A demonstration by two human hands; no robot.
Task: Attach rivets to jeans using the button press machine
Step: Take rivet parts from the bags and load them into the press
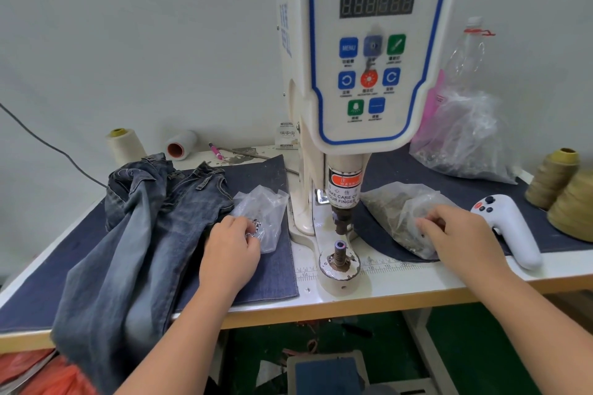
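One button press machine [362, 74] stands mid-table in my view, white with blue trim, a dark display and eight panel buttons; its lower die post [340, 252] sits bare on the base, with nothing of the jeans under it. One pair of jeans [138, 234] lies crumpled on the left, waistband toward the wall, legs hanging off the front edge of the table [401, 282]. My left hand [229, 248] rests on the right edge of the jeans, fingers curled, pinching what looks like small metal pieces at the mouth of a small clear bag [263, 215] just beside the machine base; I can't tell how many. My right hand [455, 232] sits on a second clear bag [398, 215] full of small brownish hardware to the right of the machine, fingers bent down into the plastic; can't tell whether anything is gripped. A third, bigger clear bag [462, 141] lies behind it near the wall, with one clear plastic bottle [467, 54] above it. One white handheld controller [510, 231] lies just right of my right hand, apart from it. Thread cones: four counted, two pale ones [125, 146] back left, one of them lying on its side, and two tan ones [558, 183] at the right edge. One pink pen [215, 151] lies near the back. Dark denim mats [256, 279] cover the tabletop either side of the machine.
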